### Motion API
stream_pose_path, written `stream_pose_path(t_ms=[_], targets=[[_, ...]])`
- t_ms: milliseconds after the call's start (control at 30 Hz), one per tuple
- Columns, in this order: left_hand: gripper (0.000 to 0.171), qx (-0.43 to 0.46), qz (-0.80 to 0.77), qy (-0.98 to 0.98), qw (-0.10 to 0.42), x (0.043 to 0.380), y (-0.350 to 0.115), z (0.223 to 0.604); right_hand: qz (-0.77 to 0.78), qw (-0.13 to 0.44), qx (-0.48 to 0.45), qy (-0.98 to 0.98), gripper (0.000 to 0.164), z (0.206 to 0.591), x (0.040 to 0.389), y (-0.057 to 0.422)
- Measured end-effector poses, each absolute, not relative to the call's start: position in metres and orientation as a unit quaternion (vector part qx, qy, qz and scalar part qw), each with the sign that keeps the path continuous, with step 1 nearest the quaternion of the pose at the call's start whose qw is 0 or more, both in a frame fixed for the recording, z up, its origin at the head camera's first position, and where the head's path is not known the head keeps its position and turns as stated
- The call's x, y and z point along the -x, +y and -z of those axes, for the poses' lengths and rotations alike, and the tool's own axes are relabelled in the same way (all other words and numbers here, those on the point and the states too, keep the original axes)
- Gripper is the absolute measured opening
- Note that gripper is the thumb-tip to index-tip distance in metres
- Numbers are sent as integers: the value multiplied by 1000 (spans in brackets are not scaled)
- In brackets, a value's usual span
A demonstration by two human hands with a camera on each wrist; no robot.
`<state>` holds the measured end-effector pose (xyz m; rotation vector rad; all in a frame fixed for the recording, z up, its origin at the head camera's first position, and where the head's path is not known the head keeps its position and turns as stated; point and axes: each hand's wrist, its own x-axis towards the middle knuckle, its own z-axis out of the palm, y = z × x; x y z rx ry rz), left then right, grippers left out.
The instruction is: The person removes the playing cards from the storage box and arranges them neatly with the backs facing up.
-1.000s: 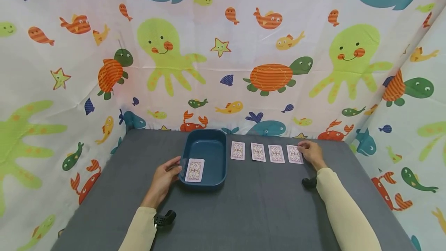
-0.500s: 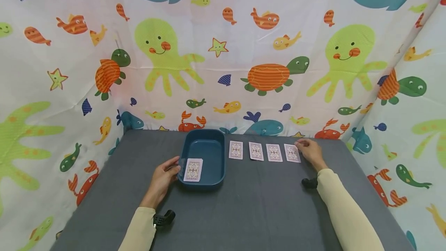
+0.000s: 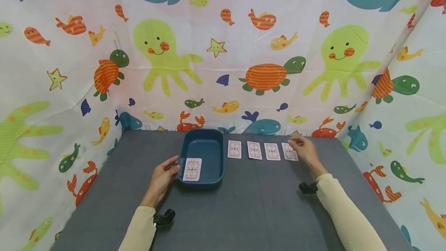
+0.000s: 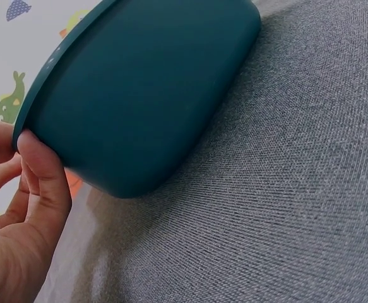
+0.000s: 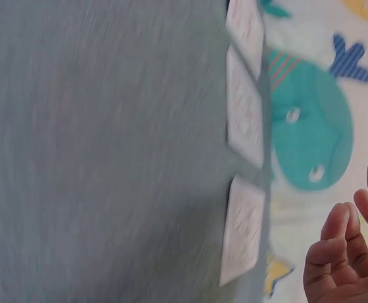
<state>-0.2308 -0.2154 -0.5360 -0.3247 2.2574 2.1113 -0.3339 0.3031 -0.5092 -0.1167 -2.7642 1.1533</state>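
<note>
My left hand (image 3: 163,177) pinches the left rim of a dark blue plastic tray (image 3: 217,173), thumb outside; the left wrist view shows the tray's outer wall (image 4: 139,101) close up. Inside the tray, at its front left, lies a playing card or small stack (image 3: 192,169), patterned back up. Several playing cards lie face down in a row to the right of the tray. My right hand (image 3: 306,152) hovers above the rightmost card (image 3: 290,152), partly covering it. In the right wrist view its fingers (image 5: 335,246) are loosely bent and hold nothing.
The other row cards (image 3: 234,149) lie near the table's back edge. A grey cloth covers the table (image 3: 251,208). Behind and beside it hangs a white curtain (image 3: 216,73) printed with sea animals.
My right hand has come up off the rightmost card and shifted slightly left over it. My left hand stays on the tray's rim. The head view has turned slightly right.
</note>
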Motion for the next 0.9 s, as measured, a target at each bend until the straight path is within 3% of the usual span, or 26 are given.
stream_pose_path(t_ms=[900], targets=[[42, 109, -677, 728, 1, 229, -211, 535, -488, 71, -81, -866, 36, 479, 288, 221]])
